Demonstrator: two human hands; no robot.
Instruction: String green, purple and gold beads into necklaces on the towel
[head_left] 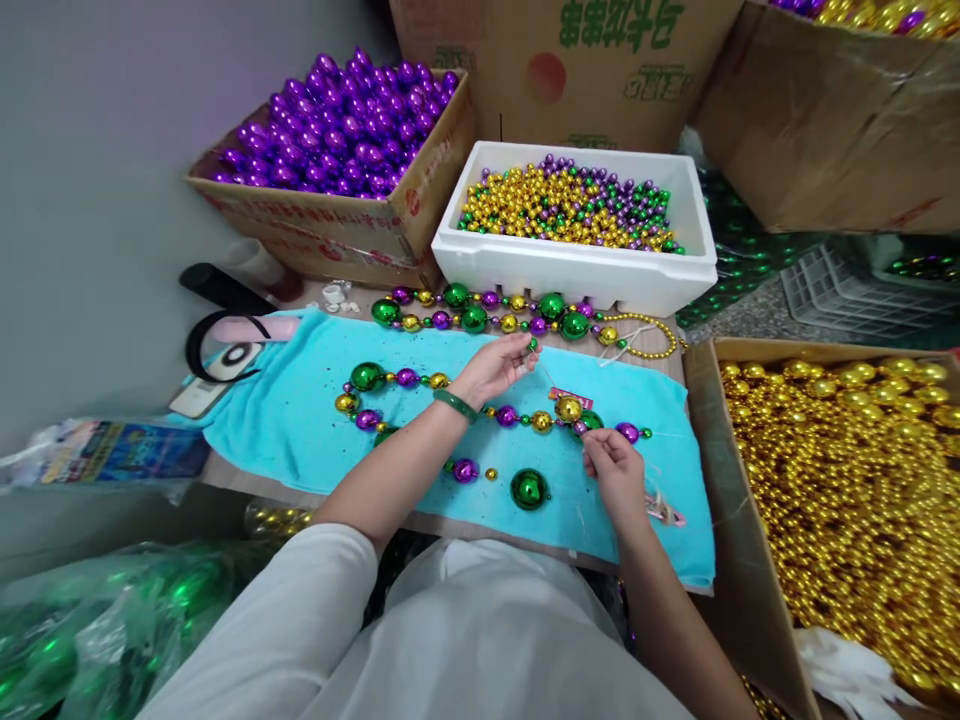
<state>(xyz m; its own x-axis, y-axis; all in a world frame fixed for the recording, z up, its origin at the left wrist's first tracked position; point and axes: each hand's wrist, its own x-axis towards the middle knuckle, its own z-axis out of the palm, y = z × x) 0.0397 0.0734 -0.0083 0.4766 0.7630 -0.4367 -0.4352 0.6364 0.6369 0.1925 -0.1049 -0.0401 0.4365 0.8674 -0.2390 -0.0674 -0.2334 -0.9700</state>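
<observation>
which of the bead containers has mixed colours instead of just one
The white foam box at the back centre: it holds gold, green and purple beads together. The cardboard box at the left holds only purple ones, the box at the right only gold.

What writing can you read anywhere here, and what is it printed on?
Nothing reads clearly.
Big cardboard box: green characters, upside down, unreadable.
Purple-bead box: red print, too blurred.
Packet at left: print too small.
Pink tag on bead string: too small.
</observation>
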